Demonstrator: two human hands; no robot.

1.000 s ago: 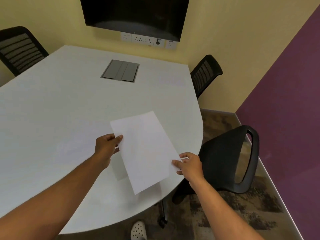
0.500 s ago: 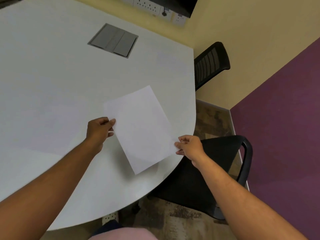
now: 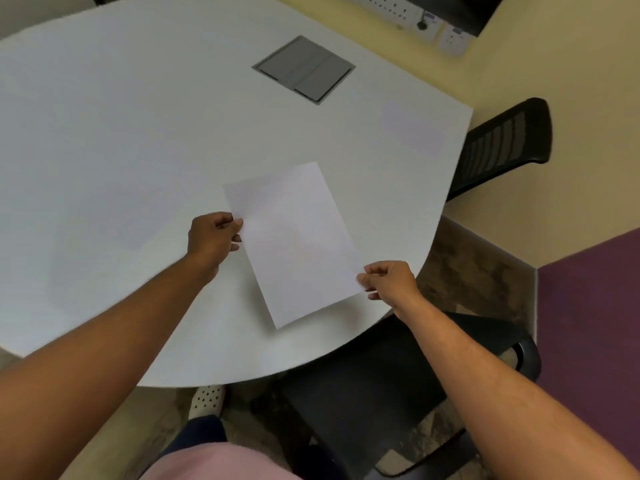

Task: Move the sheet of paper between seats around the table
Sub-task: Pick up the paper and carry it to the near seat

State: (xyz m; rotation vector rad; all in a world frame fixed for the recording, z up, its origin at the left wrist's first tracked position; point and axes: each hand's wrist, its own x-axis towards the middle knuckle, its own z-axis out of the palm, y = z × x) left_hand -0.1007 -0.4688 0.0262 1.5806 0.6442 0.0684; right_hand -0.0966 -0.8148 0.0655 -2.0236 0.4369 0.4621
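A blank white sheet of paper (image 3: 294,244) hangs low over the white table (image 3: 121,150), near its rounded right edge, casting a thin shadow along its lower edge. My left hand (image 3: 213,237) pinches the sheet's left edge between thumb and fingers. My right hand (image 3: 389,280) pinches the right edge close to the bottom corner. The sheet is turned so its long side runs from near me toward the far right.
A black chair (image 3: 374,393) stands right below the table's near-right edge, under my right forearm. Another black mesh chair (image 3: 505,143) is at the far right by the yellow wall. A grey cable hatch (image 3: 304,69) sits in the tabletop. Wall sockets (image 3: 415,12) line the wall.
The view has tilted down and swung toward the near-right chair. Both hands kept their pinch on the sheet, which now sits lower over the table by that seat.
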